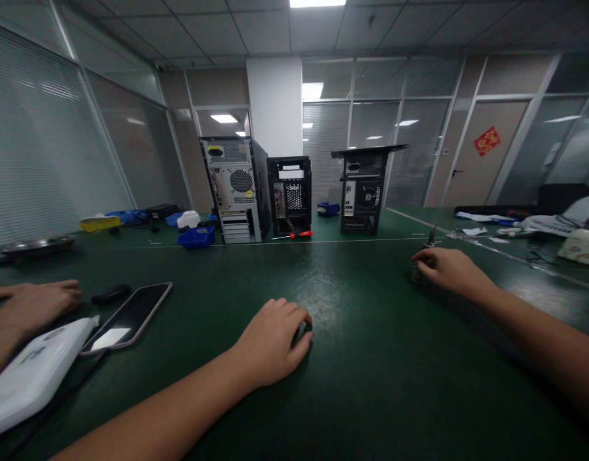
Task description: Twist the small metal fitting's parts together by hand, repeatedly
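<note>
My left hand point(271, 340) lies palm down on the green table mat point(362, 358), near the middle. Its fingers are curled, and a small dark spot point(308, 328) shows at the fingertips; I cannot tell whether it is an object or shadow. My right hand point(445, 267) reaches further out to the right. Its fingers close over a small metal part point(416, 275) standing on the mat. A thin metal piece point(431, 237) stands just behind that hand.
Another person's hand point(38, 304) rests at the left edge, beside a phone point(131, 315), a white device point(32, 374) and a small black object point(111, 294). Three open computer cases point(237, 190) point(290, 195) point(362, 190) stand at the back, with a red-handled screwdriver point(298, 234) and a blue bin point(196, 237).
</note>
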A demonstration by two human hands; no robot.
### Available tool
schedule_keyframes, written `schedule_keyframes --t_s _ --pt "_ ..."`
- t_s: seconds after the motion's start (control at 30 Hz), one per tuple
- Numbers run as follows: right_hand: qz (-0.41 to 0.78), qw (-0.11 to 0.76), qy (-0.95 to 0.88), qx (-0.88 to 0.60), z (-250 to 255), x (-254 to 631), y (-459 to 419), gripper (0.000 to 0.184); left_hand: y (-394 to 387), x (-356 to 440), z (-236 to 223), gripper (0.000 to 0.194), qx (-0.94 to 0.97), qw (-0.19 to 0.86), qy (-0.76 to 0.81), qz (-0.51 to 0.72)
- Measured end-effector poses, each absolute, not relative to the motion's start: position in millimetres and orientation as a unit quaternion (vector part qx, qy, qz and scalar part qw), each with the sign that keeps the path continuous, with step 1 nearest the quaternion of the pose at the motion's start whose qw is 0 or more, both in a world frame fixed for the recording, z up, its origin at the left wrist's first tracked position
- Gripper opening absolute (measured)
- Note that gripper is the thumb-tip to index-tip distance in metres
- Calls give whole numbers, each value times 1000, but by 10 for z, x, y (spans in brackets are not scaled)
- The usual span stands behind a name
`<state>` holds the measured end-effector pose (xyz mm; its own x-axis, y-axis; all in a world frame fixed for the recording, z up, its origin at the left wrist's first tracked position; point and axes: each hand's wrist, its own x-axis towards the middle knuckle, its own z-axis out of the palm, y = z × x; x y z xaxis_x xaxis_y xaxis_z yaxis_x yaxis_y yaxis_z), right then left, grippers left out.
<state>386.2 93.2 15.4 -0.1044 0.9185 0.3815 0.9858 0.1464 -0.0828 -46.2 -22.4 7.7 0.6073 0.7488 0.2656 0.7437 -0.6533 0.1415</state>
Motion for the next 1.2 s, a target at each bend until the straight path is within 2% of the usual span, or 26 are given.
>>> schedule_keyframes --t_s 0.33,0.83,1.2 --pt "-69 208 -713 -665 175 3811 887 41 -221 -486 53 21 895 16 412 171" --pt "-34 183 -690 -699 83 3860 968 44 -262 -497 84 20 893 7 417 169" --pt "-37 151 -731 -665 -42 3789 957 63 -277 -499 107 20 892 13 419 170"
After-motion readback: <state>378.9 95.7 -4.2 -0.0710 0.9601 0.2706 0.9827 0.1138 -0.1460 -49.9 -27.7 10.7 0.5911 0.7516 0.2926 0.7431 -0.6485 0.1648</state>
